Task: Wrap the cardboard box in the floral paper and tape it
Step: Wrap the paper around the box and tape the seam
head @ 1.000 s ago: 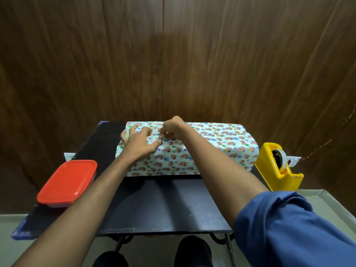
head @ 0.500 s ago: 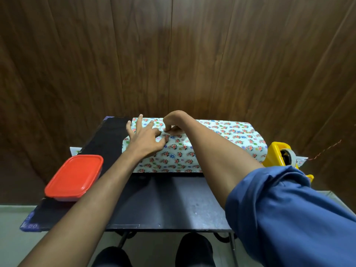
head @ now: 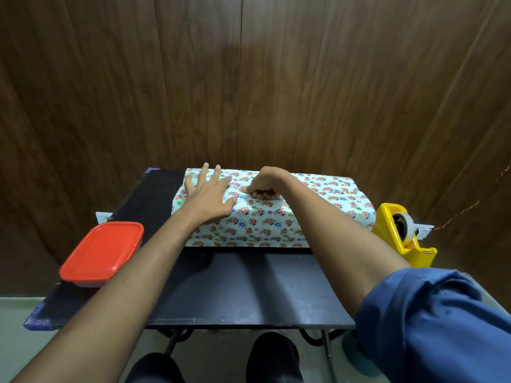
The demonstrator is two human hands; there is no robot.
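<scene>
The box (head: 276,222) lies lengthwise at the back of the black table (head: 235,286), fully covered in white floral paper. My left hand (head: 207,194) lies flat on its top near the left end, fingers spread and straight, pressing the paper down. My right hand (head: 262,185) rests on the top just right of it, fingers curled under, thumb pointing left and pressing on the paper. Whether a piece of tape sits under the thumb cannot be made out. A yellow tape dispenser (head: 401,233) with a tape roll stands at the box's right end.
A red-lidded plastic container (head: 102,252) sits on the table's left edge. A wooden wall rises right behind the table. My feet show under the table's front edge. A bare strip of black tabletop runs in front of the box.
My left hand has spread from a bent grip to lie flat and reached further back on the box top. My right hand stayed at the same spot, still curled.
</scene>
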